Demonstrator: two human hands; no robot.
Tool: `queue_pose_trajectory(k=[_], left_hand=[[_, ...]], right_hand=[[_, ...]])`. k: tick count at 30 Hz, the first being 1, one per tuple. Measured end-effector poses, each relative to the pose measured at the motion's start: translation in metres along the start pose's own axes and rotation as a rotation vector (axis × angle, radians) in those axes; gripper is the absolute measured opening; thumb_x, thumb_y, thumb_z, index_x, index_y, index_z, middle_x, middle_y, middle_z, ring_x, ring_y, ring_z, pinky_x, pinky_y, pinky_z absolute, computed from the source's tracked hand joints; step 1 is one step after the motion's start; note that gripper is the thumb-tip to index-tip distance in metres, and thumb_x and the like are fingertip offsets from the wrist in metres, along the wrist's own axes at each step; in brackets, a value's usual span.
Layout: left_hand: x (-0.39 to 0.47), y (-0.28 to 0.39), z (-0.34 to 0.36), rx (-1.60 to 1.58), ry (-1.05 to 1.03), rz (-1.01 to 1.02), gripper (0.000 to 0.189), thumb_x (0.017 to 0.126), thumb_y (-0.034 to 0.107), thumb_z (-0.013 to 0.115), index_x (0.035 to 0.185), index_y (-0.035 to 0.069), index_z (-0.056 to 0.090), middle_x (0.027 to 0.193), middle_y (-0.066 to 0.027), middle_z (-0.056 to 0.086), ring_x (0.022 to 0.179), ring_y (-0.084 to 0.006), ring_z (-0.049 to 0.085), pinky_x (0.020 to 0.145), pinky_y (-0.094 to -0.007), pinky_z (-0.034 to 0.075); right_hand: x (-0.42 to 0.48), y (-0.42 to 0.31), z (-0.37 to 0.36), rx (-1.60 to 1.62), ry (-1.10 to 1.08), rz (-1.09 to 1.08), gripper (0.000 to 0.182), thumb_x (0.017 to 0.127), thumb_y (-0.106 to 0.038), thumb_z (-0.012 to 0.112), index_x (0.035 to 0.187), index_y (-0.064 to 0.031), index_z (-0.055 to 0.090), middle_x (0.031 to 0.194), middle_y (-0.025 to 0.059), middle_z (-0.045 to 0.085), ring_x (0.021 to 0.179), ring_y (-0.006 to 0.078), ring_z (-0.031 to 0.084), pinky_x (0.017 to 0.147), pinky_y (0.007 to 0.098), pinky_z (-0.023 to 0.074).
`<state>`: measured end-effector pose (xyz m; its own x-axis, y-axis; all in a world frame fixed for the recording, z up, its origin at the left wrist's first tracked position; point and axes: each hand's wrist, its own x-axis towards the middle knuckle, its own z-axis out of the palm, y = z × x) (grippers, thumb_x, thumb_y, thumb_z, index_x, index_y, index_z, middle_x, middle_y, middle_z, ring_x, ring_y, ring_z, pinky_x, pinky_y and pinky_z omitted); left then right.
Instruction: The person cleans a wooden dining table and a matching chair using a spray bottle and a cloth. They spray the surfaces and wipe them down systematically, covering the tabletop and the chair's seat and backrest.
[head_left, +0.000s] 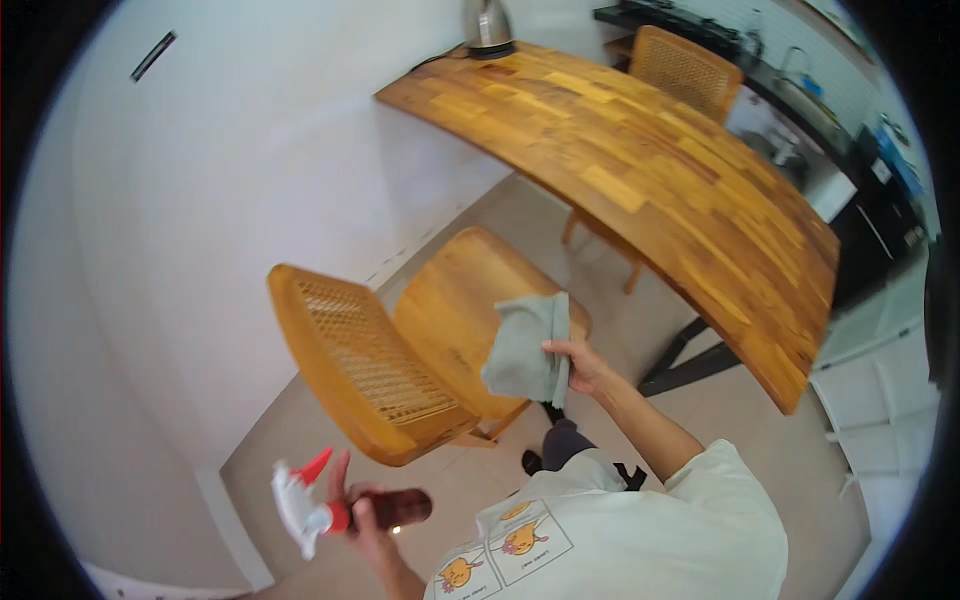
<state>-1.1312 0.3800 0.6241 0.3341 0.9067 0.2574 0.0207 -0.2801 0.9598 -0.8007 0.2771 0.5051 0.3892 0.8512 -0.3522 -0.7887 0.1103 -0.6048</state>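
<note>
My left hand grips a brown spray bottle below its red collar. The white spray head with a red trigger points to the left, and the bottle lies tilted on its side in the air. In my right hand is a folded grey-green cloth, pinched along its right edge. The cloth hangs above the seat of a wooden chair and hides part of it. The chair's woven cane backrest stands between my two hands.
A wooden table with dark metal legs stands ahead to the right. It bears a steel electric kettle at its far left corner. A second cane chair and a kitchen counter are beyond. The white wall runs along the left.
</note>
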Motion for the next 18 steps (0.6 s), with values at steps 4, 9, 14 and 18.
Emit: queue_pose_trajectory(k=[4,9,14,18], left_hand=[[-0.012,0.024,-0.022,-0.179,-0.162,0.162,0.074,0.077,0.051,0.060,0.129,0.001,0.040,0.119,-0.0258,0.050,0.062,-0.0139,0.052,0.058,-0.0216,0.043],[-0.012,0.086,0.032,-0.192,-0.530,-0.002,0.073,0.075,0.050,0.063,0.117,-0.009,0.049,0.099,-0.0184,0.060,0.075,-0.0186,0.057,0.067,-0.0280,0.045],[-0.013,0.048,0.095,-0.348,-0.647,0.041,0.069,0.074,0.047,0.068,0.125,0.005,0.047,0.110,-0.0264,0.056,0.068,-0.0176,0.057,0.062,-0.0253,0.046],[-0.009,0.046,0.167,-0.383,-0.696,-0.109,0.070,0.069,0.044,0.073,0.116,-0.003,0.053,0.106,-0.0178,0.061,0.075,-0.0157,0.059,0.065,-0.0261,0.049]], right_hand=[[-0.046,-0.096,-0.010,0.020,0.044,-0.240,0.046,0.077,-0.009,0.055,0.120,0.0021,0.044,0.110,0.0135,0.057,0.095,0.0256,0.060,0.085,0.0421,0.0495],[-0.098,-0.212,-0.055,-0.281,0.400,-0.535,0.048,0.079,-0.012,0.056,0.124,-0.0011,0.042,0.116,0.0155,0.053,0.106,0.0269,0.054,0.088,0.0394,0.0461],[-0.122,-0.242,-0.126,-1.614,0.936,-1.036,0.053,0.084,-0.015,0.055,0.132,-0.0022,0.036,0.132,0.0215,0.040,0.120,0.0364,0.040,0.102,0.0401,0.0326],[-0.105,-0.245,-0.138,-1.787,0.720,-0.896,0.050,0.084,-0.015,0.056,0.130,-0.0024,0.039,0.134,0.0211,0.039,0.123,0.0352,0.038,0.103,0.0403,0.0316]])
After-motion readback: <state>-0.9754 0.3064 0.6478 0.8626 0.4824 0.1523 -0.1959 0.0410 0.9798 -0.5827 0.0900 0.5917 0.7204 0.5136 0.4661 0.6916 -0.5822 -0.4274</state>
